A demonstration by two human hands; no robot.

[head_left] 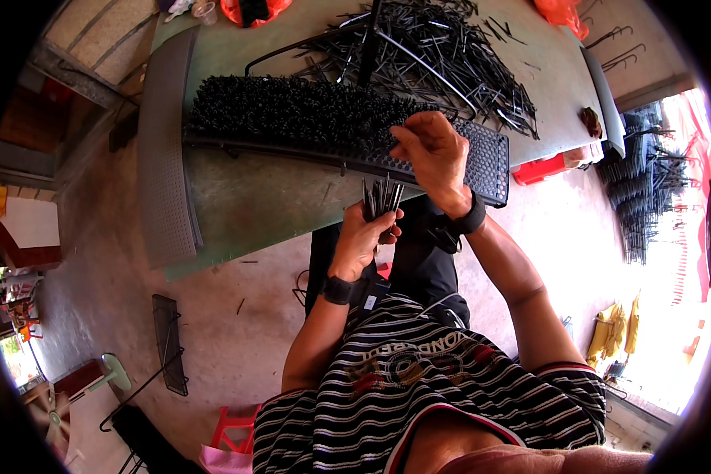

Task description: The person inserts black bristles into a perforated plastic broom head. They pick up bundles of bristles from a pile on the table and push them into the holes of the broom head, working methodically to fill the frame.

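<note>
My left hand (361, 241) is closed around a bundle of thin black strips (381, 197), their ends pointing up and away from me. My right hand (436, 158) is held above a long black perforated panel (488, 162), thumb and fingers pinched together; anything between the fingertips is too small to make out. Dense black bristle-like strips (284, 110) stand up from most of the panel, while its right end shows bare holes. The panel lies along the near edge of a green table (268, 205), close in front of both hands.
Behind the panel is a large heap of loose black strips (442, 63), with a bent black metal frame (371, 39) standing over it. A grey perforated sheet (166, 158) lies at the table's left edge. A red stool (233, 430) stands on the floor behind, left.
</note>
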